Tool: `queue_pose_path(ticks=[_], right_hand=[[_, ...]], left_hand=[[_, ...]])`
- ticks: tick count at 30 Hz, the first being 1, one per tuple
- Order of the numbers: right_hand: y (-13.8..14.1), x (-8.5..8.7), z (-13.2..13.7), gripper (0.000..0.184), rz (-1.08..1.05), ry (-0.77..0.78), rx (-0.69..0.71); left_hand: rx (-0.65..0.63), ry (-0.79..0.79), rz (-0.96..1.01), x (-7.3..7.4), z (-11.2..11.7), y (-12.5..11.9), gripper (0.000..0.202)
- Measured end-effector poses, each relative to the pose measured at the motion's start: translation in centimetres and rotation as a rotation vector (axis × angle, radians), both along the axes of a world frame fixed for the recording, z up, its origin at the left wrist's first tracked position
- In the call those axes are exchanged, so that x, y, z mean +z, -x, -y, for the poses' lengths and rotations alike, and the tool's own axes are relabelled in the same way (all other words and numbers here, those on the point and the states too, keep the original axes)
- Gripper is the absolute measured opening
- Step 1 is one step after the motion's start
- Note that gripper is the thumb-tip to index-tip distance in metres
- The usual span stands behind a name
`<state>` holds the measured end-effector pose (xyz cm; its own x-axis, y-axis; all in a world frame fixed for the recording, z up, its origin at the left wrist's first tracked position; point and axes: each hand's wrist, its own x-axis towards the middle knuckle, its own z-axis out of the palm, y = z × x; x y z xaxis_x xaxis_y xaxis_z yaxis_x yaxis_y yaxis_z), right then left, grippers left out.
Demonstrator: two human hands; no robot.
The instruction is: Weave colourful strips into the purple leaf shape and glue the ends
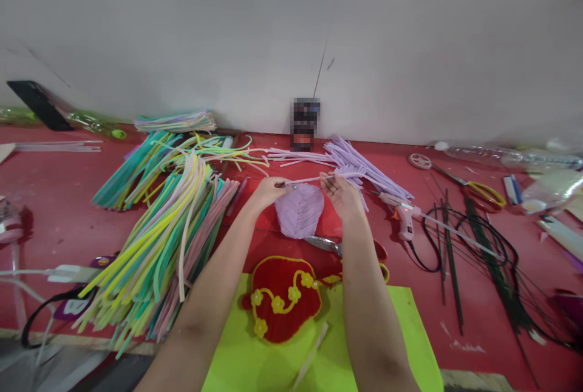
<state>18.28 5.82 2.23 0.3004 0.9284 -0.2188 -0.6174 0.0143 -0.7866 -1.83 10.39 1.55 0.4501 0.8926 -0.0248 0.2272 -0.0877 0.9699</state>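
Note:
A lavender pipe cleaner [307, 181] is stretched nearly level between my two hands. My left hand [270, 190] pinches its left end, where a small piece of metal shows by the fingertips. My right hand [341, 195] has its fingers closed on the stem farther right, and the tail runs past them. Just below lies a leaf-shaped lavender piece [299, 213] made of pipe cleaners. Scissors [324, 245] rest near its lower edge, partly hidden by my right forearm. Closer to me sits a red fuzzy pouch shape [291, 310] with yellow trim and flowers, on a yellow-green sheet [387, 319].
A big bundle of multicolored pipe cleaners [159, 246] spreads at left. Lavender stems [364, 164] lie behind my right hand. At right are a pink glue gun [405, 219] with its cord, yellow-handled scissors [485, 193] and dark wires [450, 270]. A phone [304, 122] leans on the wall.

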Motion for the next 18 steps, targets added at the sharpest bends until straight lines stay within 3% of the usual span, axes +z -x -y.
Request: queue_pose_path(ticks=[18], right_hand=[[0.22,0.1,0.09,0.013,0.013,0.024,0.021]], left_hand=[[0.072,-0.056,-0.07,0.3,0.1,-0.02,0.03]])
